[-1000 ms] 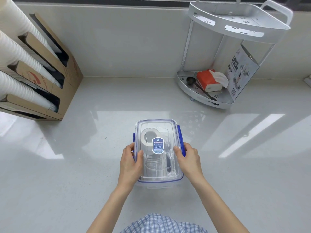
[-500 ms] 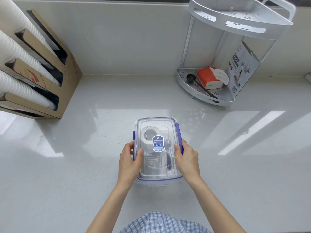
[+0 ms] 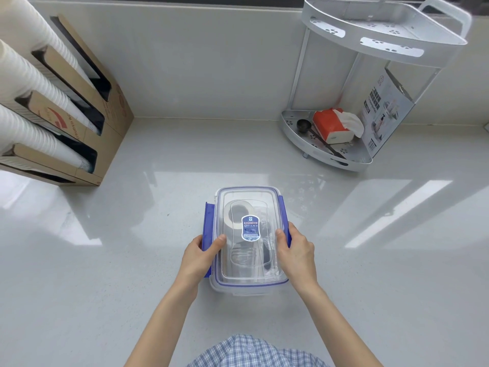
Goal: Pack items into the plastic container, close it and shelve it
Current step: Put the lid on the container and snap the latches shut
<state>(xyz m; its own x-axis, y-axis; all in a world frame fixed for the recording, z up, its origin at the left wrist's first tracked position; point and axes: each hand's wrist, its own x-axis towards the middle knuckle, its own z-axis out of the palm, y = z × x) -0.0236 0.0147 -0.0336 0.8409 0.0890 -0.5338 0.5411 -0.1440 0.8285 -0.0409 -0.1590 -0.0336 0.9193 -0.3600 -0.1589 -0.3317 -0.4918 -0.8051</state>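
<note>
A clear plastic container (image 3: pixel 247 283) with its lid (image 3: pixel 248 197) on stands on the white counter in front of me. Through the lid I see a roll of tape (image 3: pixel 235 215) and other clear and dark items. A blue label (image 3: pixel 250 228) sits on the lid's middle. My left hand (image 3: pixel 201 256) holds the blue left latch flap (image 3: pixel 209 221), which sticks out sideways, thumb on the lid. My right hand (image 3: pixel 295 250) grips the blue right latch (image 3: pixel 282 207), thumb on the lid.
A white two-tier corner shelf (image 3: pixel 352 160) stands at the back right; its lower tier holds an orange tissue pack (image 3: pixel 330 125), a black scoop (image 3: pixel 304 125) and a printed box (image 3: pixel 383 112). A cardboard dispenser (image 3: pixel 87 128) with stacked white paper cups stands at the left.
The left blue latch flap has swung outward from the container's side under my left hand. Both hands stay on the container's sides.
</note>
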